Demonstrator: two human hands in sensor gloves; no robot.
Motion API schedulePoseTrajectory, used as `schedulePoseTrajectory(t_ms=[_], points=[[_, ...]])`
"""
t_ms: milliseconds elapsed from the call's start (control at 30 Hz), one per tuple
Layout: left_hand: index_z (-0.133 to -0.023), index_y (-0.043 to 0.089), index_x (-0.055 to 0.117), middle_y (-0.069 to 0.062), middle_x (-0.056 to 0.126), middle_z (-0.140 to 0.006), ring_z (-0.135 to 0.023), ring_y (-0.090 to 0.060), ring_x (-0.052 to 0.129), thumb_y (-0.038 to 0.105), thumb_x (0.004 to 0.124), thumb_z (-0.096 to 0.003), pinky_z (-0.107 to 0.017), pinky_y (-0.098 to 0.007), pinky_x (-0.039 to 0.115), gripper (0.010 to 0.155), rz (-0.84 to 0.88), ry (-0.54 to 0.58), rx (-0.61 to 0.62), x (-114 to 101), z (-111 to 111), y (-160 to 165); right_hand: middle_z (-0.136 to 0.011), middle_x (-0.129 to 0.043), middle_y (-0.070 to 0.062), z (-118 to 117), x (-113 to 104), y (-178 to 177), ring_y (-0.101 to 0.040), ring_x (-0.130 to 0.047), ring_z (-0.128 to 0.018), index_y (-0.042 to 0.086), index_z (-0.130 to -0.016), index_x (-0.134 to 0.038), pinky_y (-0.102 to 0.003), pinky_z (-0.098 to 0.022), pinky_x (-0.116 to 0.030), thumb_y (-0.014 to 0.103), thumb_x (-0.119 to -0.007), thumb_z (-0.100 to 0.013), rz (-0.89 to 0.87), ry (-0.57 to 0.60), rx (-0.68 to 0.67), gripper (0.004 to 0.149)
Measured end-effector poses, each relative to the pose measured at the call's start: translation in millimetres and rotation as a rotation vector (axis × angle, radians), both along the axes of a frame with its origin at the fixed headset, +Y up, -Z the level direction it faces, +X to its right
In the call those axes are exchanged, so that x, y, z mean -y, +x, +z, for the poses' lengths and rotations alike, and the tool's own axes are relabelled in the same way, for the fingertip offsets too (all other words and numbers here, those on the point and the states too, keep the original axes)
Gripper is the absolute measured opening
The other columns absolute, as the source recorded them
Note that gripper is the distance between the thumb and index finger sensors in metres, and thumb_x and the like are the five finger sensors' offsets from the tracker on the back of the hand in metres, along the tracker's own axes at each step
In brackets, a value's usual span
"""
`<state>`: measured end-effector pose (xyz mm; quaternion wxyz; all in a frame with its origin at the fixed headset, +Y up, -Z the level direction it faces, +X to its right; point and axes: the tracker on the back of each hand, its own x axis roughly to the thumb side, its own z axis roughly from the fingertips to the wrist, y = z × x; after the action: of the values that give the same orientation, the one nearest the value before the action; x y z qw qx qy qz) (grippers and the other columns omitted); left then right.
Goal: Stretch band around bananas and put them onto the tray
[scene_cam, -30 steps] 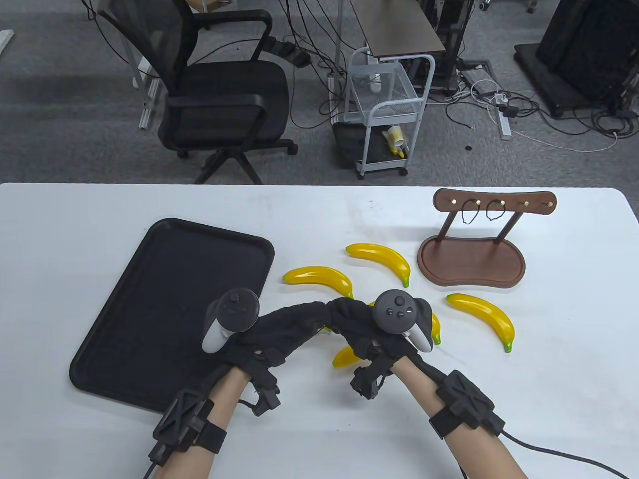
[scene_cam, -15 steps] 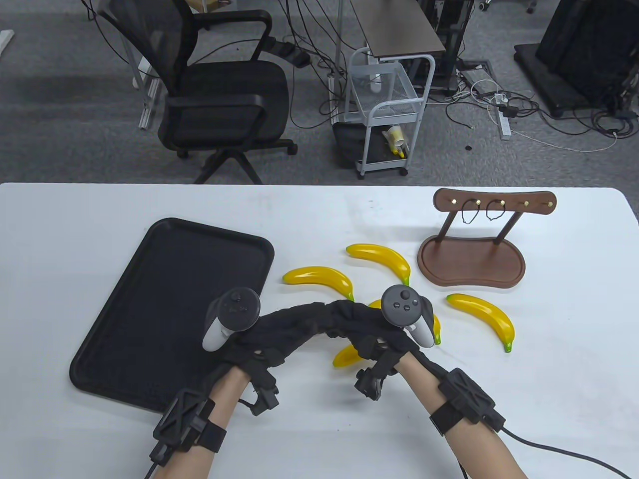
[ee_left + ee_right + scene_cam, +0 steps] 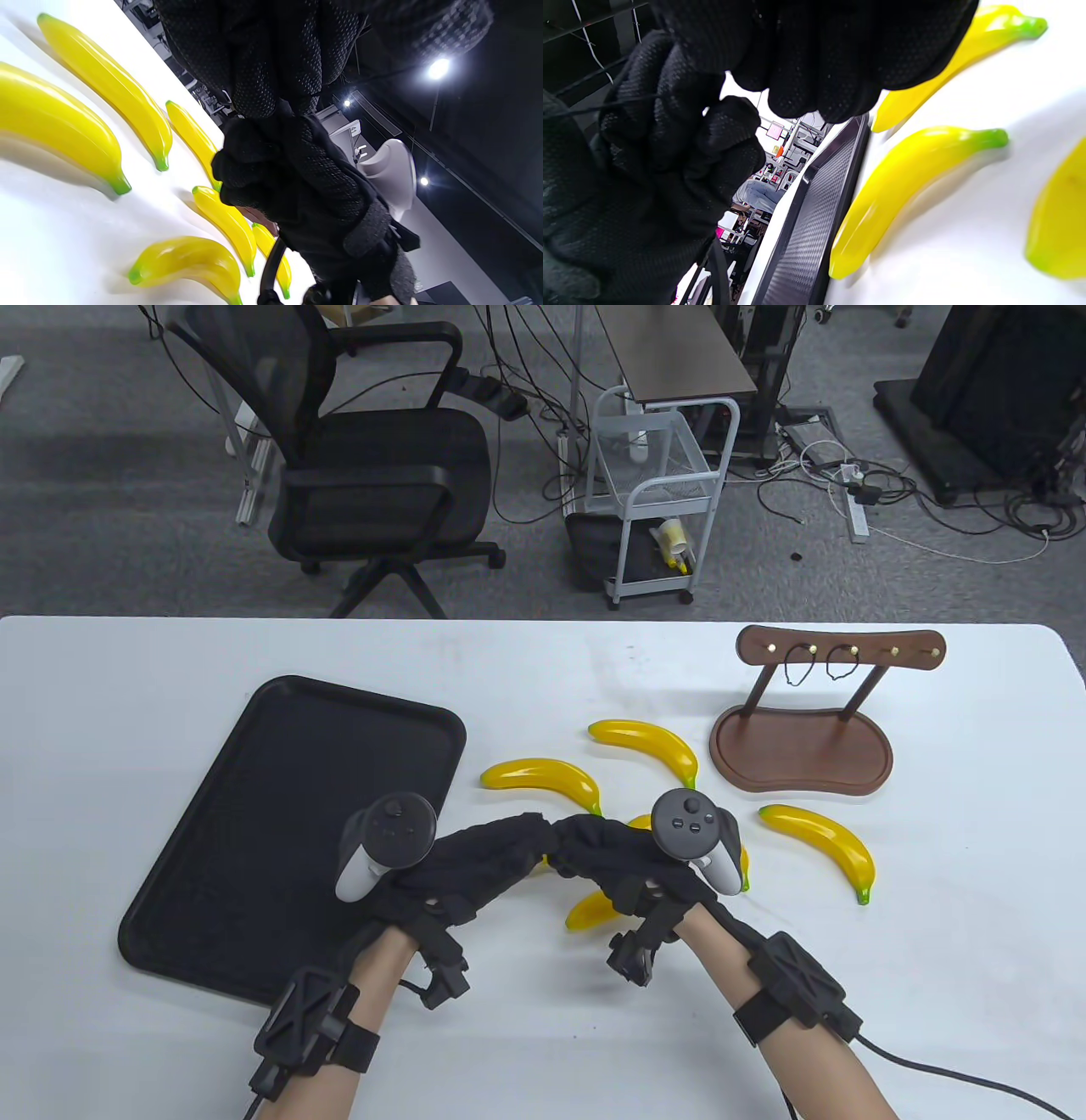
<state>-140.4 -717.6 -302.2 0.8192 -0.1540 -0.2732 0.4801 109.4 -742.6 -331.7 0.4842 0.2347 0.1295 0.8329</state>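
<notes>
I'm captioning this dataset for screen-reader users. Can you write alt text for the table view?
Two gloved hands, left hand and right hand, meet fingertip to fingertip above yellow bananas on a white table. A black tray lies left; a wooden stand sits right.

black textured gloves | grey-white trackers (image 3: 386, 844) | black strapped wrist modules (image 3: 316, 1022) | trailing cables

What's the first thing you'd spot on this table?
The bright yellow bananas scattered across the middle of the white table, with two black-gloved hands, left hand and right hand, meeting fingertip to fingertip just above them. A black tray lies to the left, a wooden stand to the right.
</notes>
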Motion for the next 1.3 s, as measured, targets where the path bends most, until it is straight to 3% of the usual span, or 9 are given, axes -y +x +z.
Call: schedulePoseTrajectory(t_ms=[400,700,1300], points=[[-0.109,0.024,0.057,0.002,0.075,-0.112,-0.103,-0.025,0.081,0.058,0.063,-0.0509,-0.083,-0.046,0.062,0.068,-0.09,0.061,-0.077,-4,-2,-12,-0.09,-0.085,-0.012,6,-14,23,-0.034,-0.089,-0.075,0.014,-0.096,-0.072,-0.053,-0.054,-0.075,0.037,-0.071,-0.057,0.15,0.131,0.031,0.046],[-0.11,0.025,0.057,0.002,0.074,-0.113,-0.104,-0.024,0.08,0.058,0.064,-0.0507,-0.083,-0.046,0.061,0.068,-0.165,0.093,-0.14,-1,-6,-27,-0.096,-0.08,-0.013,11,-12,44,-0.037,-0.086,-0.081,0.014,-0.101,-0.068,-0.054,-0.056,-0.073,0.038,-0.071,-0.056,0.288,0.218,0.053,0.051],[-0.11,0.028,0.053,0.005,0.069,-0.115,-0.107,-0.022,0.077,0.057,0.069,-0.0492,-0.085,-0.044,0.06,0.07,-0.404,0.193,-0.233,11,-9,-38,-0.11,-0.062,-0.015,24,36,53,-0.04,-0.073,-0.093,0.014,-0.11,-0.051,-0.055,-0.062,-0.069,0.043,-0.076,-0.052,0.708,0.396,-0.028,0.069]])
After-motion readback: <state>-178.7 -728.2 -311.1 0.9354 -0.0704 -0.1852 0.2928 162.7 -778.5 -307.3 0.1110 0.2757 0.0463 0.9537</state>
